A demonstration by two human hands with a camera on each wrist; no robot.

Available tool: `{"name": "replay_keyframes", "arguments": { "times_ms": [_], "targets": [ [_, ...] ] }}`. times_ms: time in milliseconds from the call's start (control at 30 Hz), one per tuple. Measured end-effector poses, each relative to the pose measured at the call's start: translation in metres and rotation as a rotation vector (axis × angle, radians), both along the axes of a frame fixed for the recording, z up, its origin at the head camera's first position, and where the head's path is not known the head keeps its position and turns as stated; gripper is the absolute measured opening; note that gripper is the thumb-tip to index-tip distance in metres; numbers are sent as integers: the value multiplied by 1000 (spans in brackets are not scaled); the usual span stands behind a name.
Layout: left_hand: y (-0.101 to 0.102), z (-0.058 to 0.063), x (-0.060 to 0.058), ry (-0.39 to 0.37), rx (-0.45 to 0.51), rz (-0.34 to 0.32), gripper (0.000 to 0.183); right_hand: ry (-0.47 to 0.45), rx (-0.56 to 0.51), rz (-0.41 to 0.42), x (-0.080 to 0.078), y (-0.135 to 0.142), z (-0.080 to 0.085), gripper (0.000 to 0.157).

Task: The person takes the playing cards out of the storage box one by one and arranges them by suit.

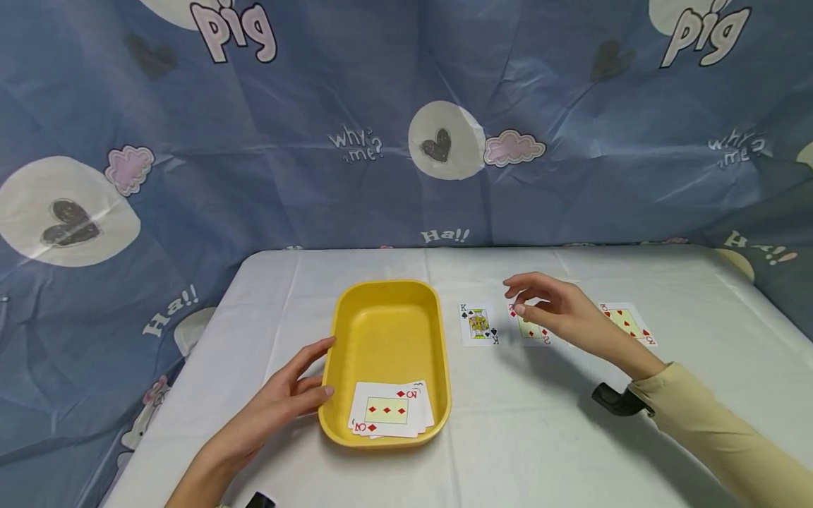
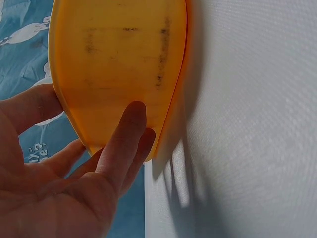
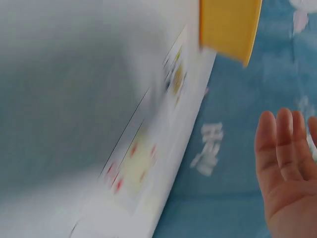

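My left hand [image 1: 273,406] rests at the left side of a yellow tray [image 1: 440,339], its fingertips touching the outer wall and rim. In the left wrist view, straight fingers lie against the tray's outer wall [image 2: 114,59]. Inside the tray's near end is a small stack of playing cards [image 1: 387,410], a three of diamonds on top. My right hand [image 1: 562,314] is held over the row of cards at right, fingers loosely bent and nothing between them. Below its fingertips lies a diamonds card [image 1: 531,330], partly hidden. The right wrist view shows the palm [image 3: 290,198] raised.
A king of spades [image 1: 479,325] lies face up between the tray and the diamonds card. Further right is a hearts card [image 1: 627,324], partly behind the right wrist. White cloth [image 1: 508,437] covers the table; a blue patterned curtain [image 1: 356,190] hangs behind its far edge.
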State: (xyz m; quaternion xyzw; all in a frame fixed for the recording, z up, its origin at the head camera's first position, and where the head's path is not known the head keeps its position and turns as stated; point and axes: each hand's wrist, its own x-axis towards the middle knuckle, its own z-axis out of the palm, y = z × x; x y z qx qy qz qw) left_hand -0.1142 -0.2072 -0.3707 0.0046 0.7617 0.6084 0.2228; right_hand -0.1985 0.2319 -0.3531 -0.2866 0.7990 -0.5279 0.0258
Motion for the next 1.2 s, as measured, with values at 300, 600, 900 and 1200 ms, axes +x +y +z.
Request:
{"name": "replay_keyframes", "arguments": {
  "times_ms": [300,600,900,1200],
  "targets": [
    [1,2,2,17,10,-4,68,7,11,166,11,-59,8,35],
    [0,2,2,24,23,-20,68,-47,15,331,18,-109,4,36],
    [-1,3,3,23,28,-29,68,-74,129,531,12,-149,-1,38],
    [-3,1,2,24,39,-55,69,-56,406,716,-8,-187,-6,50]
  ]
}}
